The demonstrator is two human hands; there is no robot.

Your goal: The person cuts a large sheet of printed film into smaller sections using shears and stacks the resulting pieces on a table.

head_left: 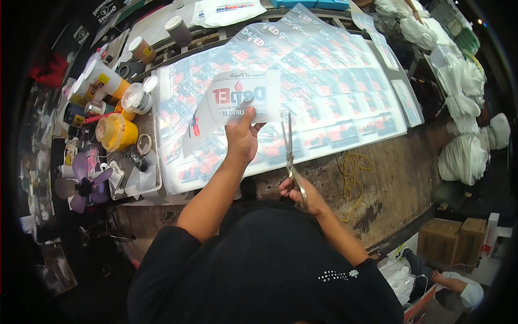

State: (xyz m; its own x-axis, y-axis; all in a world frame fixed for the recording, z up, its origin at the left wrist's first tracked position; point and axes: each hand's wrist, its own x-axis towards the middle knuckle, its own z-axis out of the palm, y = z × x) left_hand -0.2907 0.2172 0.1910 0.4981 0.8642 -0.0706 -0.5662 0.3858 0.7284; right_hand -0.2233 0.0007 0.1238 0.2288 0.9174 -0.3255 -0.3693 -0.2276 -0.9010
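Observation:
My left hand [242, 139] is closed on a small piece of translucent printed film [224, 86], with the thumb on its face. Red and dark print shows on that piece, and its lower left part curls down. In my right hand [306, 195] is a pair of metal scissors [290, 146], the fingers wrapped round the handles. Its blades point away from me, slightly apart, just right of the held piece and not touching it. Beneath both lie large overlapping printed film sheets [334, 102] with rows of repeated red and dark designs.
Paint tubs, including a yellow tub [117, 132], crowd the left side near a purple fan [83, 186]. Yellow cord [353, 173] lies on the worn wooden tabletop [394, 178]. White bundles [464, 156] hang at right. Another person's hand [440, 278] shows lower right, near cardboard boxes [450, 240].

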